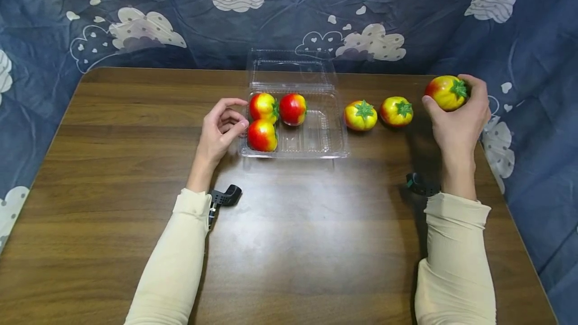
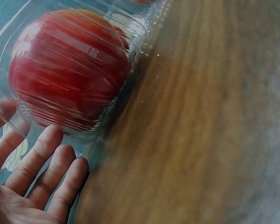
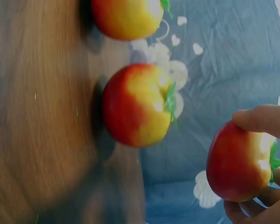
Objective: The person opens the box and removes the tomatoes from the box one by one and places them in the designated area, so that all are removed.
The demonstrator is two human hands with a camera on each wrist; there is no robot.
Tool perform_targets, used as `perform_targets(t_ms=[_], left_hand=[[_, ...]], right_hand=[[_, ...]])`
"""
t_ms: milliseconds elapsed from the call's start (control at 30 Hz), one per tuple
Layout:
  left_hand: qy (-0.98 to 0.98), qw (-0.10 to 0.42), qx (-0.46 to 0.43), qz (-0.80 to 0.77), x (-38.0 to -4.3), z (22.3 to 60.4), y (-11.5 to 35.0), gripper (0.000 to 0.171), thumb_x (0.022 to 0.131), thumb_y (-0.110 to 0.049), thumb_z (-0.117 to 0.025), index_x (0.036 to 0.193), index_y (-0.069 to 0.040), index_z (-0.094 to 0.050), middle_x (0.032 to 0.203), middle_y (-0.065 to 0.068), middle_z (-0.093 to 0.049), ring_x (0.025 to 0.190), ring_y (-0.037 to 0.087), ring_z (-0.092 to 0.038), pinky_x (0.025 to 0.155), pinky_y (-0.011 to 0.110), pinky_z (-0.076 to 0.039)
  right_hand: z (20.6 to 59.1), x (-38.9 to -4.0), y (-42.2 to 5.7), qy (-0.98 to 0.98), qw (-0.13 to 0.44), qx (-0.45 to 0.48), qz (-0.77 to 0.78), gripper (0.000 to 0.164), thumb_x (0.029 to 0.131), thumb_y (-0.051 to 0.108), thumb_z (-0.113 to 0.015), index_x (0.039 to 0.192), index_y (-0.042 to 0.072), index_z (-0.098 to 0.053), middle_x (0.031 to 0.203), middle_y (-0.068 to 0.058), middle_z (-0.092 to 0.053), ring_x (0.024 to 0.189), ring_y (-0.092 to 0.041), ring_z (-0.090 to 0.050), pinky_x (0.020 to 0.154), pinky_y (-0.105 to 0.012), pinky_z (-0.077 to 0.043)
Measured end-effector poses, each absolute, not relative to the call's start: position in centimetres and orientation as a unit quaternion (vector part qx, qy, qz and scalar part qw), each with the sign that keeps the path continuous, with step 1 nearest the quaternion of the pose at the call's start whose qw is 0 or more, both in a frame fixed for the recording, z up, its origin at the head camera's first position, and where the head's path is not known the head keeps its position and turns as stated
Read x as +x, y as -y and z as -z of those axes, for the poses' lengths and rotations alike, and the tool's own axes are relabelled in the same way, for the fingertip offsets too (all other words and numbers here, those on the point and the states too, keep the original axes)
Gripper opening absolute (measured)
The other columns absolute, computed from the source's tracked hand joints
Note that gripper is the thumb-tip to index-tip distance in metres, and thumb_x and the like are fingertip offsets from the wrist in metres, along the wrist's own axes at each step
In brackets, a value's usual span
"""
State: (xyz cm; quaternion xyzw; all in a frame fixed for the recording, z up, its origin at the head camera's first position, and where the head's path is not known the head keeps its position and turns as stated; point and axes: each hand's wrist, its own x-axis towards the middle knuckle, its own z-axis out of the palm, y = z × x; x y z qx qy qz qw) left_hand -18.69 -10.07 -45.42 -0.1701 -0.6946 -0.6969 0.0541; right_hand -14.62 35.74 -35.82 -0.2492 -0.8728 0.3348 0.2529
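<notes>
My right hand point(image 1: 458, 119) holds a red-and-yellow tomato point(image 1: 446, 93) with a green leafy top above the table's far right corner, its thumb on one side and fingers on the other. To its left, two similar tomatoes point(image 1: 396, 111) sit on the table. My left hand point(image 1: 219, 127) has its fingers loosely bent at the left side of a clear plastic container point(image 1: 311, 153), fingertips right at its wall. Inside the container's left part are three tomatoes point(image 1: 292, 109). In the left wrist view, one tomato point(image 2: 70, 65) shows through the plastic beside the fingers.
The container's hinged lid point(image 1: 291, 69) stands open toward the back. Wood-grained table point(image 1: 289, 245) extends under both forearms. A blue cloth with cloud prints point(image 1: 280, 19) hangs behind and at the sides. Dark wrist devices point(image 1: 228, 195) sit at both cuffs.
</notes>
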Motion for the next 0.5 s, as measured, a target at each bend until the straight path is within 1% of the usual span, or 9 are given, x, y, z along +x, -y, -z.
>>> perform_targets(t_ms=[100, 300, 500], left_hand=[[0.691, 0.054, -0.171, 0.700, -18.7, 45.3, 10.0, 0.039, 0.093, 0.000, -0.073, 0.131, 0.000, -0.065, 0.088, 0.005, -0.070, 0.080, 0.017, -0.067, 0.071, 0.020, -0.060], [0.691, 0.054, -0.168, 0.701, -18.7, 45.4, 10.1, 0.039, 0.093, 0.001, -0.072, 0.131, 0.000, -0.065, 0.088, 0.005, -0.069, 0.079, 0.017, -0.067, 0.071, 0.020, -0.060], [0.690, 0.052, -0.170, 0.702, -18.7, 45.4, 10.0, 0.039, 0.093, 0.000, -0.072, 0.131, 0.001, -0.065, 0.087, 0.006, -0.069, 0.076, 0.019, -0.066, 0.070, 0.020, -0.060]], right_hand=[[35.9, -14.7, -36.5, 0.872, 0.242, -0.270, -0.330, 0.066, 0.091, 0.035, -0.081, 0.150, 0.030, -0.051, 0.151, 0.005, -0.055, 0.136, -0.010, -0.041, 0.120, -0.032, -0.024], [36.6, -15.0, -37.6, 0.878, 0.216, -0.284, -0.320, 0.070, 0.091, 0.031, -0.082, 0.153, 0.023, -0.050, 0.155, 0.000, -0.054, 0.140, -0.019, -0.041, 0.121, -0.036, -0.025], [37.6, -15.0, -38.7, 0.884, 0.187, -0.290, -0.314, 0.074, 0.093, 0.030, -0.081, 0.157, 0.022, -0.046, 0.160, -0.002, -0.049, 0.148, -0.026, -0.038, 0.125, -0.039, -0.019]])
